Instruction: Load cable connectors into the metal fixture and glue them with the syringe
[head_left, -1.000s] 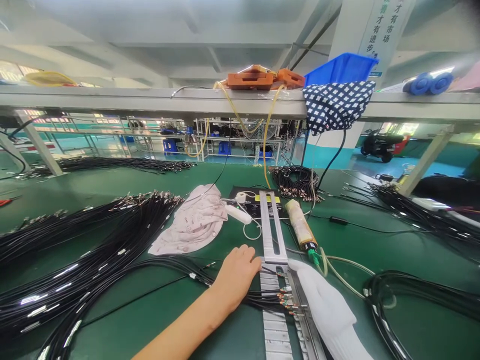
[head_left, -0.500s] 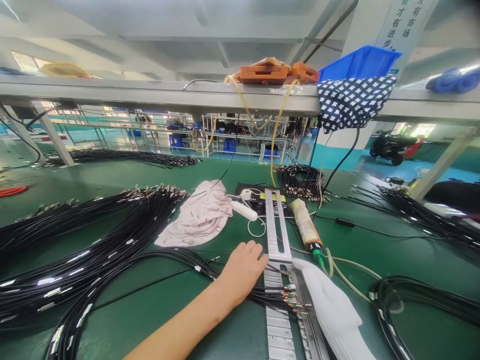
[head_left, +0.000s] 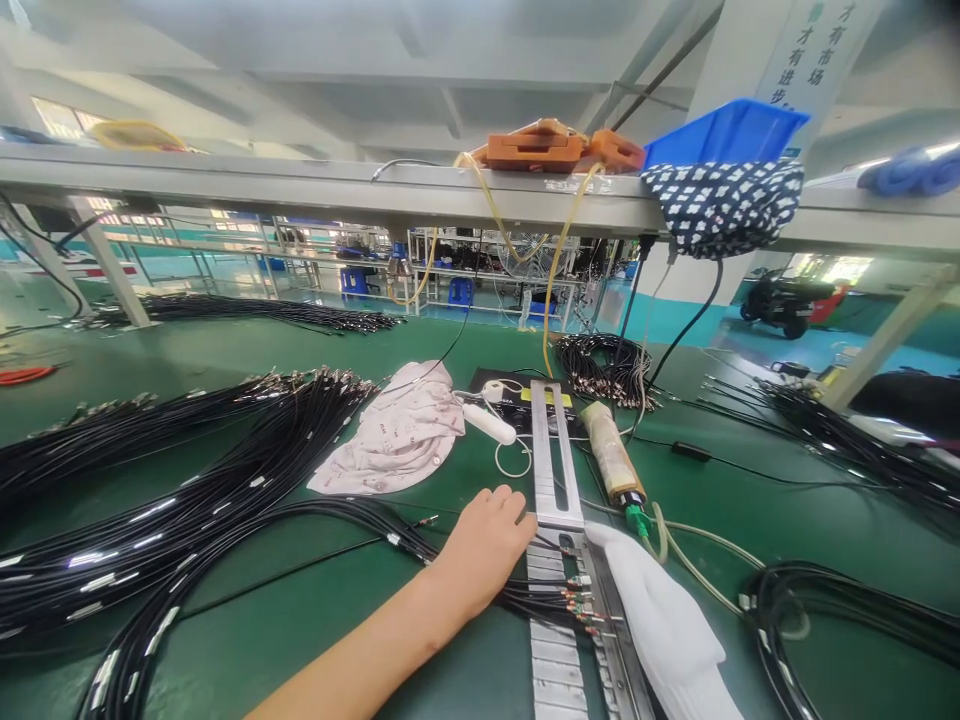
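Observation:
My bare left hand point(head_left: 487, 545) is closed round black cable at the left edge of a slotted metal fixture point(head_left: 556, 640). One thin cable end point(head_left: 556, 545) runs out from its fingers onto the fixture. Just below, a bunch of cable ends with metal connectors point(head_left: 579, 597) lies across the fixture, tips pointing right. My right hand point(head_left: 664, 610), in a white glove, rests along the fixture's right side; most of its fingers are hidden, and whether they grip anything cannot be seen. Beyond both hands, a long slotted metal plate point(head_left: 546, 450) extends from the fixture.
Large bundles of black cable point(head_left: 172, 500) cover the left of the green table. A pinkish cloth point(head_left: 397, 430), a black box point(head_left: 514, 410) and a wrapped tool point(head_left: 611, 455) with a green fitting lie ahead. Coiled cables point(head_left: 780, 610) sit at right. A shelf beam point(head_left: 315, 190) crosses above.
Both hands stay nearly where they were at the fixture. The dotted cloth hanging from the shelf has swung and billowed. The view has shifted very slightly.

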